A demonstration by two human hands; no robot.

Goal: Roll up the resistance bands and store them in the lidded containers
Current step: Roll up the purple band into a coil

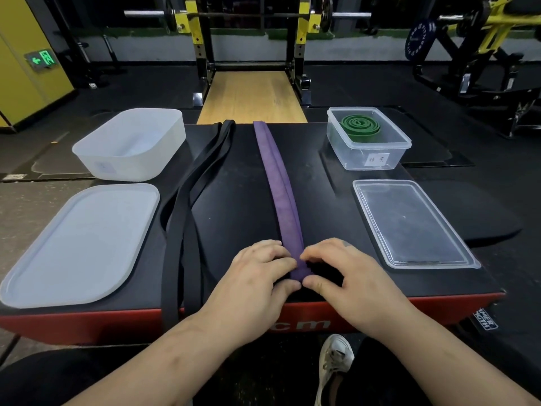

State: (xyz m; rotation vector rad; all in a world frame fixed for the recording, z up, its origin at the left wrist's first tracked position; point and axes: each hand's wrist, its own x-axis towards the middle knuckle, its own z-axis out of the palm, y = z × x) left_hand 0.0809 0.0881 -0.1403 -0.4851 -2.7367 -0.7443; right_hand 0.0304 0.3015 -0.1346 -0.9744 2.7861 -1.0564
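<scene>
— Hands, nearest the camera: what do we record?

— We record the left hand (260, 271) and the right hand (342, 273) side by side at the near end of the purple band (278, 186). Each has its fingers curled and pinches that end between thumb and fingertips. We cannot tell whether a first turn is formed beneath them. A pale shoe (333, 364) shows below the right wrist.

— And the band itself?

— It lies flat and doubled along the middle of the black-topped platform (240, 177), running from the hands to the far edge. Just to its left lies the black band (187, 206), in loose unrolled loops, with its near end hanging over the red front edge.

— Containers?

— On the left we note a frosted lid (82, 244) lying flat, and beyond it the frosted container (117, 168), uncovered. On the right a clear lid (409, 224) lies flat. Beyond that stands the clear container (351, 153), uncovered, with a small label on its near wall. The green band (360, 124) sits coiled inside it.

— Beyond the platform?

— We see a wooden lifting floor (251, 98) under a rack (202, 54) that carries a barbell, and a lit green exit sign (42, 58) on the yellow wall at far left.
</scene>
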